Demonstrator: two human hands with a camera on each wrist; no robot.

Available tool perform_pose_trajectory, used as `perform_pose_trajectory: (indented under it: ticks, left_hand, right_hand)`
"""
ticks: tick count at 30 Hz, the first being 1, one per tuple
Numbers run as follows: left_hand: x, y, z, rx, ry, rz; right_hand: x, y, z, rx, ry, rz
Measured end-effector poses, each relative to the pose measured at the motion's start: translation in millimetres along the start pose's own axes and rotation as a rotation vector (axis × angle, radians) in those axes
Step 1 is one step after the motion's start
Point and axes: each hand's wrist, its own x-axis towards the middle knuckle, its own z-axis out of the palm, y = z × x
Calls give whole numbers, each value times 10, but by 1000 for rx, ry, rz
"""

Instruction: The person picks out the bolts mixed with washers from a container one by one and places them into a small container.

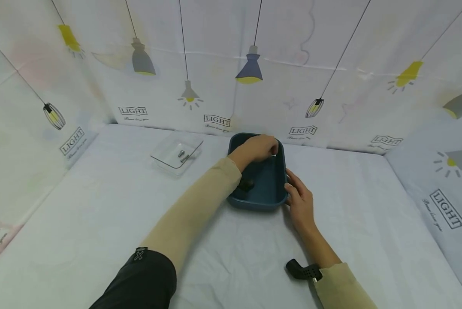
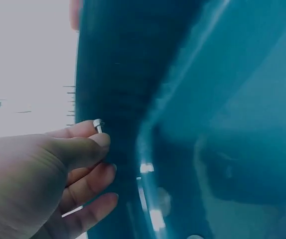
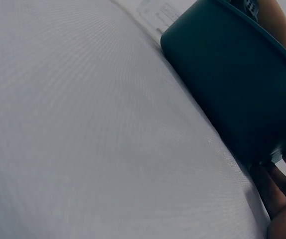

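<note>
A deep blue-green plastic bin [image 1: 263, 184] with rounded corners stands on the white cloth. My left hand [image 1: 255, 149] reaches over its left side into the far end. Between thumb and index finger it pinches a small metal screw [image 2: 98, 124], head up; the other fingers are loosely bent. My right hand [image 1: 301, 201] rests against the outside of the bin's right wall, its fingertips [image 3: 263, 172] touching the wall low down. Left of the bin is a clear square plastic box [image 1: 173, 168] with metal screws [image 1: 182, 156] in it.
A black wrist camera [image 1: 246, 185] on my left wrist hangs inside the bin. Another black camera [image 1: 303, 270] is strapped to my right wrist. White cloth [image 1: 238, 266] covers the table, and a lamp-printed curtain [image 1: 215, 56] rises behind it.
</note>
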Motion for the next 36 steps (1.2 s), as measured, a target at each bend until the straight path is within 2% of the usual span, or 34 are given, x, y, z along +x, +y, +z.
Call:
perform_pose_trajectory:
  ticks: [3, 10, 14, 21, 26, 36]
  left_hand:
    - [-56, 17, -72, -18, 8, 6]
    - [-255, 30, -217, 20, 15, -3]
    - [-385, -15, -254, 10, 25, 2]
    - [-651, -294, -353, -81, 130, 34]
    - [-837, -494, -457, -111, 145, -24]
    - [-1159, -839, -581, -113, 160, -114]
  right_hand:
    - [-7, 4, -3, 1, -2, 7]
    - [-16, 4, -5, -13, 15, 18]
    - [-12, 14, 5, -14, 18, 21]
    - [-10, -24, 19, -27, 16, 23]
    - [1, -44, 10, -29, 13, 19]
    - [-8, -34, 14, -33, 6, 28]
